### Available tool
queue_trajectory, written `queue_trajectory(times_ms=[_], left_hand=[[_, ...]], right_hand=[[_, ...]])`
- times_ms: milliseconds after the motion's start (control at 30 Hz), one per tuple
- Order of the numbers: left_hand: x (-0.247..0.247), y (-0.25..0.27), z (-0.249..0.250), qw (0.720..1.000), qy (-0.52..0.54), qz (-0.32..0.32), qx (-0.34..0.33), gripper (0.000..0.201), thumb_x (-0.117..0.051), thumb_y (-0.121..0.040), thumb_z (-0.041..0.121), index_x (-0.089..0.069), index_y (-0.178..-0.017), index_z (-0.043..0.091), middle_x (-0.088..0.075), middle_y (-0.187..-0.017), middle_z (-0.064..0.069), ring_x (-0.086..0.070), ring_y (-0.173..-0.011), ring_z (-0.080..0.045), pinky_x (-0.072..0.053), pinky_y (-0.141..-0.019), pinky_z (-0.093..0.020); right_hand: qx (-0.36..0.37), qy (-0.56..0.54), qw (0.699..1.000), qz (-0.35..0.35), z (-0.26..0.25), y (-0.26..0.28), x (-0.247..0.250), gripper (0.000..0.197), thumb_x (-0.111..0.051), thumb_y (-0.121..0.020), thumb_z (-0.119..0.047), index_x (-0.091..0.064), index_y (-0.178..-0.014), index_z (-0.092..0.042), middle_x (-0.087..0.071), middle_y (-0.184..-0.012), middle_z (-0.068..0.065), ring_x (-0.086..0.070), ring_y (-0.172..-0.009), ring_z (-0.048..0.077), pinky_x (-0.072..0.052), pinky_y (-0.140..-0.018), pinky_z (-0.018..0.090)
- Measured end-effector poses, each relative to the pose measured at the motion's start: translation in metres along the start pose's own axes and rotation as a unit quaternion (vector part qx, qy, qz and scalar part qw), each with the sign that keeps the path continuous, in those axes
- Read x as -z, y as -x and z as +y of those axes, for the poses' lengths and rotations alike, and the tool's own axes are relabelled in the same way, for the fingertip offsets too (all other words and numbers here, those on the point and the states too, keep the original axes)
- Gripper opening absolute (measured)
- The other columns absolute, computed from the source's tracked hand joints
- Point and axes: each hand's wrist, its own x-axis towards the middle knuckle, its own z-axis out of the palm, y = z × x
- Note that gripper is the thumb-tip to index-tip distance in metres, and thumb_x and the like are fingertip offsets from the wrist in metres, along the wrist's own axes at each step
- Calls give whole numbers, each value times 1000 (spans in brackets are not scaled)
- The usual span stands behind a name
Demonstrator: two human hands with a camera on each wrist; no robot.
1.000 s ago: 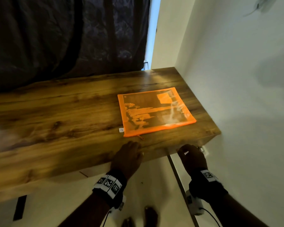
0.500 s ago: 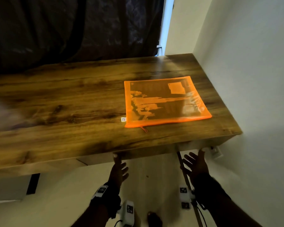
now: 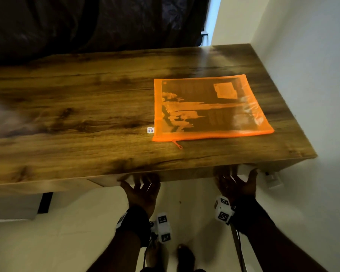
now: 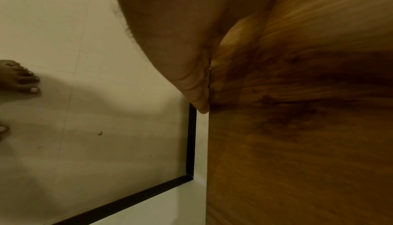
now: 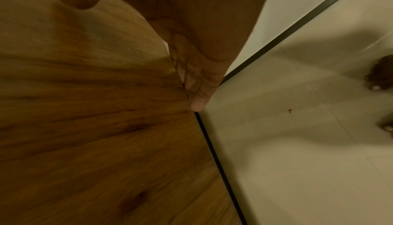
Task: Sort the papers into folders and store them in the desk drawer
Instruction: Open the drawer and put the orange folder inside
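Observation:
An orange see-through zip folder (image 3: 210,108) with papers inside lies flat on the right half of the wooden desk (image 3: 77,114). Both hands are below the desk's front edge, palms up. My left hand (image 3: 141,185) and right hand (image 3: 236,181) reach up to the drawer front (image 3: 185,176), where their fingertips are hidden. In the left wrist view the left hand (image 4: 191,77) lies straight along the wood panel (image 4: 297,127). In the right wrist view the right hand (image 5: 202,77) also lies flat against the wood panel (image 5: 95,127). Neither hand holds anything.
A white wall runs along the desk's right side, with a wall socket (image 3: 273,178) just under the corner. Dark curtains hang behind the desk. A black desk leg (image 3: 45,203) stands at the left. My bare feet (image 3: 185,256) are on the pale tiled floor.
Both hands left the desk's front edge, dropped, turned palms up, and have risen to the drawer front. The folder has not moved.

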Motion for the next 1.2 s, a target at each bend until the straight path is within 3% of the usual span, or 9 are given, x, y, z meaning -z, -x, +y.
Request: queue_trajectory(times_ms=[133,233,433,567,700,867,967,1100,1200], left_hand=[[4,4,-3,1000,-5,0,-2,85,-51,-72,84,-59,-123,16,-64,-119,-16,-70,-97,-37,-46,-102,-53],[13,15,-6,1000,20,4,-2,83,-54,-71,83,-61,-118,15,-66,-113,-14,-72,-92,-36,-48,-98,-52],[42,57,-16,998,49,40,4,79,-58,-67,82,-63,-109,14,-64,-116,-9,-66,-97,-32,-49,-94,-50],[60,84,-21,998,23,52,8,92,-62,-59,83,-58,-123,16,-57,-135,-11,-60,-116,-36,-45,-102,-52],[86,113,-30,994,-14,106,13,112,-51,-60,88,-39,-147,19,-48,-144,-18,-56,-119,-42,-37,-110,-55],[113,142,-35,991,-40,127,22,112,-42,-65,91,-42,-146,13,-49,-144,-21,-51,-126,-44,-35,-112,-55],[122,153,-37,988,-64,139,28,110,-37,-69,91,-41,-146,12,-47,-145,-20,-50,-124,-43,-33,-114,-55],[136,173,-32,986,-90,133,43,105,-35,-70,91,-44,-141,15,-55,-132,-21,-51,-125,-44,-32,-113,-56],[143,187,-23,973,-179,139,50,90,-26,-80,85,-49,-129,13,-62,-117,-20,-56,-119,-43,-37,-109,-57]], right_hand=[[-16,17,1000,-1,-6,6,10,103,-71,-52,-82,-56,-131,-17,-62,-132,10,-56,-124,32,-33,-111,51],[-19,33,999,-2,-6,17,15,98,-70,-50,-83,-60,-122,-18,-63,-129,10,-58,-122,32,-35,-109,52],[-8,70,997,15,2,66,42,84,-50,-63,-89,-69,-109,-20,-68,-123,5,-58,-122,27,-32,-110,56],[-11,64,997,36,7,85,66,95,-47,-64,-90,-61,-124,-18,-61,-132,8,-54,-124,28,-32,-110,57],[-15,62,996,64,13,112,92,107,-46,-64,-91,-46,-139,-15,-55,-136,13,-50,-127,32,-32,-109,58],[-12,55,995,87,20,142,115,101,-51,-60,-91,-56,-125,-13,-58,-133,13,-50,-126,34,-32,-108,60],[-13,54,993,108,20,150,126,112,-57,-56,-90,-49,-136,-12,-56,-136,14,-52,-125,35,-34,-106,61],[-16,59,992,114,21,166,141,115,-57,-55,-90,-45,-140,-13,-55,-137,16,-52,-125,36,-35,-105,61],[-16,96,989,109,20,177,150,113,-56,-55,-91,-49,-137,-13,-57,-134,16,-56,-120,37,-39,-103,59]])
